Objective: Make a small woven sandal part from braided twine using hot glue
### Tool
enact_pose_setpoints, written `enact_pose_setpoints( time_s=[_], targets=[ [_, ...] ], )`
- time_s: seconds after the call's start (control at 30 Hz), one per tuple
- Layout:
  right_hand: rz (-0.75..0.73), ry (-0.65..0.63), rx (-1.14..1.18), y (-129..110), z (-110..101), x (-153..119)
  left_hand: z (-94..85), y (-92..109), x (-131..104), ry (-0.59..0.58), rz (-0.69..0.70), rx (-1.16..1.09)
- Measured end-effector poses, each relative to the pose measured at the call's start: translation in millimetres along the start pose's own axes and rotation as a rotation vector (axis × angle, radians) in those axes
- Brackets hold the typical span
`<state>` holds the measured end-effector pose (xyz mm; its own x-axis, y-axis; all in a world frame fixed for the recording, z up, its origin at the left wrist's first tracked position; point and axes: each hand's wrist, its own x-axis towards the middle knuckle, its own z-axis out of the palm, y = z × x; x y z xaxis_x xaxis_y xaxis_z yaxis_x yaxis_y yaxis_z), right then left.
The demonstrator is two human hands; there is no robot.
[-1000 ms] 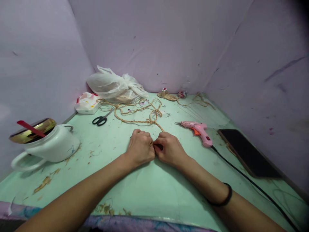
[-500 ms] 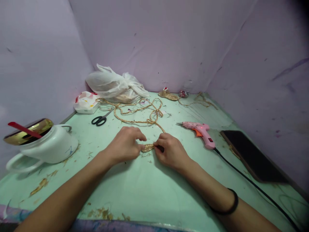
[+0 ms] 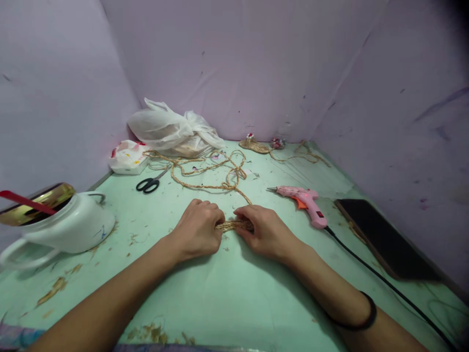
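Observation:
Between my two hands is a small flat piece of coiled, braided straw cord (image 3: pixel 230 225). My left hand (image 3: pixel 201 229) is closed on its left end, fingers curled round it. At the other end, my right hand (image 3: pixel 266 230) grips the piece between thumb and fingers, hiding part of it. From behind my right hand a loose length of braided cord (image 3: pixel 205 186) runs away in loops across the table. A pink glue gun (image 3: pixel 302 199) with an orange trigger lies to the right of my right hand.
Black-handled scissors (image 3: pixel 148 185) lie left of the cord. At the left stands a white pot (image 3: pixel 80 222) with a red-handled thing in it. A phone (image 3: pixel 384 239) lies at right. Behind are a white plastic bag (image 3: pixel 176 124), a white box (image 3: pixel 128 159) and a small straw sole (image 3: pixel 254 144).
My left hand has closed on the left end of the coiled piece. My right hand has shifted slightly right and now holds more of it. The piece looks lifted or tilted.

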<state>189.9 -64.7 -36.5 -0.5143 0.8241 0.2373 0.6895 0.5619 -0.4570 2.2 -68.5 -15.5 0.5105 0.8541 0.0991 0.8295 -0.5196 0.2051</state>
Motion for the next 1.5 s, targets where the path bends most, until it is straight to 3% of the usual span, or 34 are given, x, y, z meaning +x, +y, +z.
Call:
enact_pose_setpoints(
  time_s=[0.17,0.27,0.47,0.7,0.87,1.0,1.23,1.5],
  targets=[
    [0.029,0.012,0.056,2.2,2.8,-0.3,9.0,8.5,5.8,0.084,-0.02,-0.035],
    [0.035,0.007,0.071,1.0,2.5,0.6,14.9,14.6,13.0,0.052,0.0,0.024],
    [-0.024,-0.05,-0.092,10.2,-16.8,-3.7,11.2,15.1,16.5,0.02,0.052,0.047],
    [-0.002,-0.082,-0.05,29.0,-28.3,-5.0,13.9,13.6,14.7,0.047,0.064,0.032],
    [0.055,-0.062,-0.104,24.0,-27.9,-4.6,18.1,16.4,16.2,0.088,0.067,0.025],
    [-0.063,-0.046,-0.095,19.5,-24.2,-5.0,18.2,15.4,15.8,0.094,0.062,-0.009],
    [-0.143,0.013,0.015,27.0,-14.2,-7.4,18.5,12.5,14.5,0.096,0.068,-0.021],
    [-0.002,-0.072,-0.182,10.5,-16.7,-8.2,18.5,13.0,16.2,0.109,0.073,-0.046]
  ],
)
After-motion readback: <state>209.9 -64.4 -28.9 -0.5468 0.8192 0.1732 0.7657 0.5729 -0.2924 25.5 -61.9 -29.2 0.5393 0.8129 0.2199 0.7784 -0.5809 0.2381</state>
